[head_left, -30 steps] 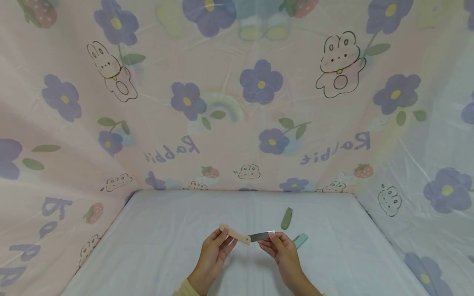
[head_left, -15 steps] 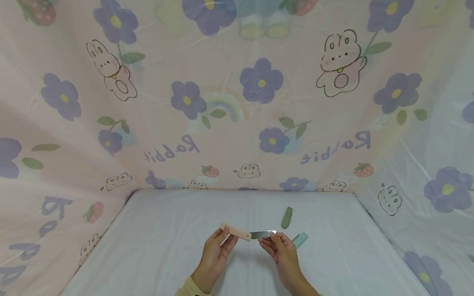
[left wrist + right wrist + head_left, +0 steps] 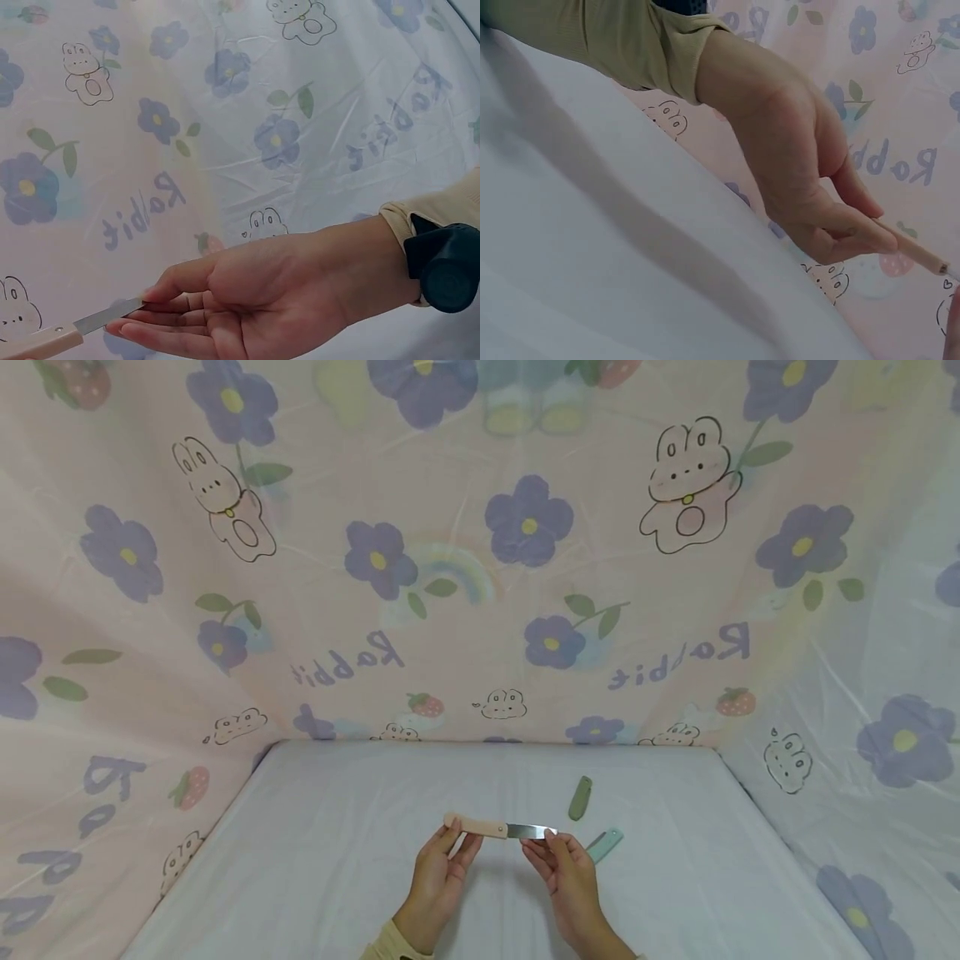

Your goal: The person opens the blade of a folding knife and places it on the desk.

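Note:
A folding knife (image 3: 480, 827) with a pale peach handle is held above the table in the head view, its metal blade (image 3: 527, 832) unfolded almost in line with the handle. My left hand (image 3: 442, 877) pinches the far end of the handle between thumb and fingers. Near the blade's tip, my right hand (image 3: 572, 881) pinches the metal. The left wrist view shows the right hand (image 3: 255, 292) with the blade (image 3: 109, 316) between thumb and fingers. In the right wrist view, the left hand (image 3: 802, 165) grips the handle (image 3: 915, 251); most of the blade is out of frame.
A dark green folded knife (image 3: 580, 798) lies on the white-covered table (image 3: 337, 827), beyond the right hand. Closer in, a mint green folding knife (image 3: 606, 846) is partly hidden behind that hand. Printed curtains (image 3: 450, 635) surround the table at the back and sides.
The blade and handle have swung from a bent angle into a nearly straight line, the pivot rising slightly. Both hands keep their grip. The two green knives stay put.

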A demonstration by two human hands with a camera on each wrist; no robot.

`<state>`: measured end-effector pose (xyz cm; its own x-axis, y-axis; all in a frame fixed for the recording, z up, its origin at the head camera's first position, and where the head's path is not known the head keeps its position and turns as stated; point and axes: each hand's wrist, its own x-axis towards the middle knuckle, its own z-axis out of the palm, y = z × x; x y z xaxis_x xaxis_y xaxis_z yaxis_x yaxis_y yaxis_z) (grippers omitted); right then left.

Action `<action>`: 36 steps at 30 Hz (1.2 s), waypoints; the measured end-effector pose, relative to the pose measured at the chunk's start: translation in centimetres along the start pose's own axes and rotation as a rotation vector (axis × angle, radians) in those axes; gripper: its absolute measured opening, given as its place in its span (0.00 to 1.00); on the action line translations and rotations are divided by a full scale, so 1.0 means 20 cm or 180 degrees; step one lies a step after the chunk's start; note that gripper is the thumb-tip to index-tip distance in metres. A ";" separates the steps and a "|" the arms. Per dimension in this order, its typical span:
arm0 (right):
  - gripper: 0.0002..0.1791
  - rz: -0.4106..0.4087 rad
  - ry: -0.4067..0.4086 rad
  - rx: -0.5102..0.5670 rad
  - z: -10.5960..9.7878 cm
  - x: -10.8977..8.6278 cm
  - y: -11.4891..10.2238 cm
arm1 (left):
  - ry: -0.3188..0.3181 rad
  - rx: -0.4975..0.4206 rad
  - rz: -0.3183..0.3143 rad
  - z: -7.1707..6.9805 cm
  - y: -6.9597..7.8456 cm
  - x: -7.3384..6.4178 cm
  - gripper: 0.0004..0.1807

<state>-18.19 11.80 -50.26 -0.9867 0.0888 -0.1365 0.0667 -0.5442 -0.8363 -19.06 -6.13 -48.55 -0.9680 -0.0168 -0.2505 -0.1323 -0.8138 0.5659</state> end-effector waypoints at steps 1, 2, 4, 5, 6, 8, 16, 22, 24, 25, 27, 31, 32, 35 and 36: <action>0.19 -0.0002 0.0020 0.0018 0.00 0.00 0.00 | -0.0004 -0.0010 0.0007 0.00 0.00 0.00 0.26; 0.19 -0.0003 0.0045 0.0047 0.01 -0.01 0.00 | -0.0001 -0.0023 0.0013 0.00 0.00 0.00 0.25; 0.19 -0.0018 0.0086 0.0100 0.01 -0.01 0.01 | 0.0006 -0.0037 0.0038 0.01 0.00 0.00 0.24; 0.19 -0.0019 0.0106 0.0120 0.01 -0.01 0.01 | 0.0011 -0.0038 0.0050 0.01 0.00 0.00 0.24; 0.19 -0.0032 0.0120 0.0141 0.02 -0.02 0.01 | 0.0020 -0.0042 0.0062 0.02 0.00 0.01 0.23; 0.19 -0.0042 0.0130 0.0162 0.02 -0.02 0.01 | 0.0040 -0.0042 0.0080 0.02 0.00 0.01 0.21; 0.19 -0.0096 0.0122 0.0081 0.02 -0.02 0.02 | -0.0033 -0.0015 0.0060 0.02 0.01 0.01 0.20; 0.20 -0.0078 0.0034 0.0074 0.02 -0.01 0.01 | -0.0095 0.0074 0.0092 0.01 0.02 0.01 0.17; 0.21 -0.0067 -0.0008 0.0039 0.03 0.00 0.00 | -0.0085 0.0099 0.0108 0.01 0.03 0.01 0.17; 0.21 -0.0063 -0.0014 0.0029 0.03 0.00 0.00 | -0.0078 0.0122 0.0114 0.01 0.03 0.01 0.18; 0.21 -0.0054 -0.0021 0.0029 0.03 0.02 -0.01 | -0.0087 0.0161 0.0128 0.01 0.03 0.02 0.20; 0.18 -0.0063 -0.0034 0.0042 0.03 0.04 -0.01 | -0.0124 0.0276 0.0140 0.00 0.05 0.03 0.26; 0.17 -0.0074 -0.0035 0.0044 0.03 0.05 -0.02 | -0.0146 0.0311 0.0140 0.00 0.05 0.03 0.26; 0.19 -0.0106 -0.0058 0.0018 0.04 0.07 -0.03 | -0.0188 0.0395 0.0142 0.00 0.07 0.04 0.26; 0.19 -0.0114 -0.0073 0.0013 0.04 0.07 -0.03 | -0.0197 0.0420 0.0141 -0.01 0.07 0.04 0.26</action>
<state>-19.79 11.61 -49.51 -0.9916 0.0891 -0.0942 0.0307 -0.5444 -0.8382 -20.06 -7.39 -48.05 -0.9843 -0.0119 -0.1763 -0.1120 -0.7296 0.6746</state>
